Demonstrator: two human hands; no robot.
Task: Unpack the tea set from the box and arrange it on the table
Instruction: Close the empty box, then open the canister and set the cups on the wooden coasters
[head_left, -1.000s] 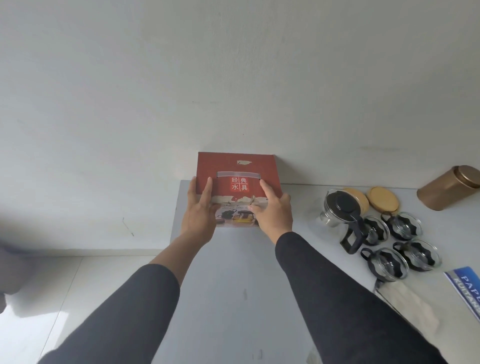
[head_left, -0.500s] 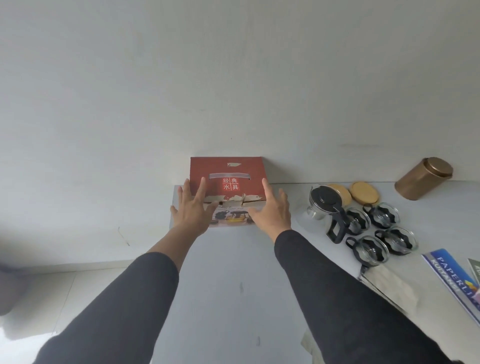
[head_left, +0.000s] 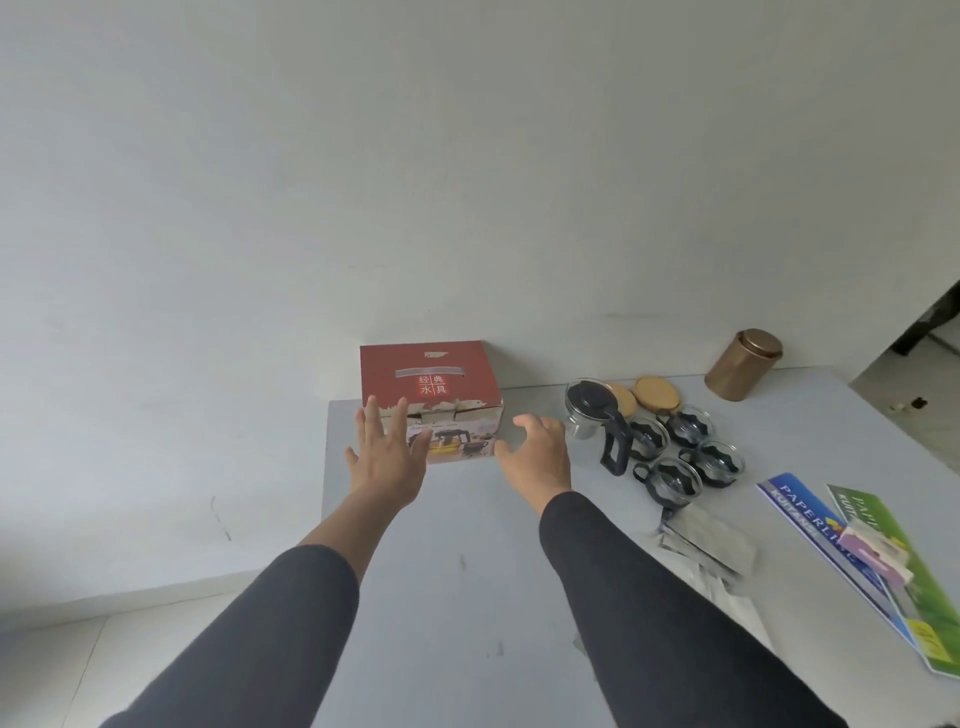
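The closed red cardboard box (head_left: 430, 387) sits at the far left corner of the pale grey desk (head_left: 467, 571), against the wall. The left hand (head_left: 387, 457) is spread flat, its fingers (head_left: 397, 421) over the box's near face — contact unclear. The right hand (head_left: 537, 457) is loosely open, empty, fingers (head_left: 524, 422) just right of the box. Further right stand the glass teapot with black handle (head_left: 592, 410) and four glass cups (head_left: 685, 452).

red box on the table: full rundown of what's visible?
The red box looks like printed cardboard: white Chinese characters and a grey band on its red top, a tea set photo on the front. Flaps shut, top front edge torn. It sits flat at the table's far left corner by the wall. Whether the left hand touches it is unclear.
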